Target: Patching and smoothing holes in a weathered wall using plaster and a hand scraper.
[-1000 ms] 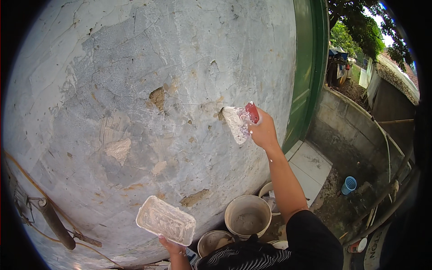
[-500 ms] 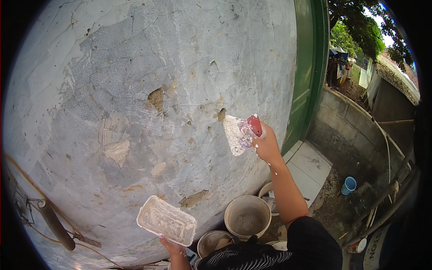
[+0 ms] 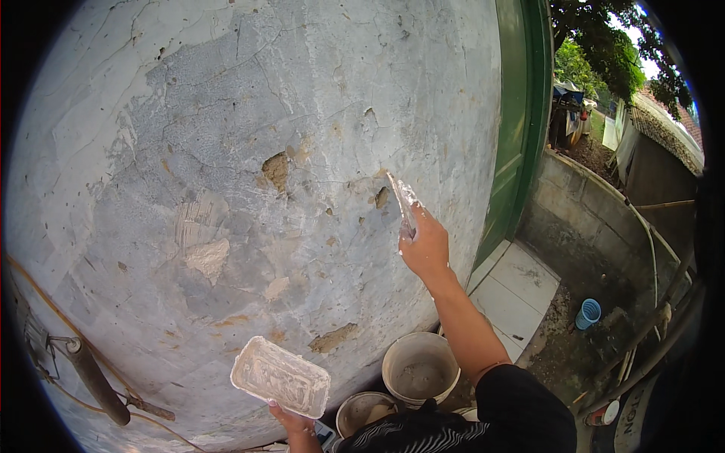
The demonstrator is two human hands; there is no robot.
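Observation:
A putty knife, coated in pale filler and seen nearly edge-on, is gripped in my right hand. Its blade tip is at the cracked grey-white wall, just above a small hole where plaster has come away. At the bottom, my left hand holds a rectangular plastic tray smeared with filler. A larger hole, a pale patch and a lower flaked area mark the wall to the left and below.
Buckets stand at the wall's foot. At right are a green door, white tiles, a blue cup, a low block wall and leaning poles. At left, a paint roller and orange cable lie against the wall.
My right hand has turned the knife from showing its broad face to nearly edge-on and raised it, now above the small hole. The view has shifted slightly; the tray is still held.

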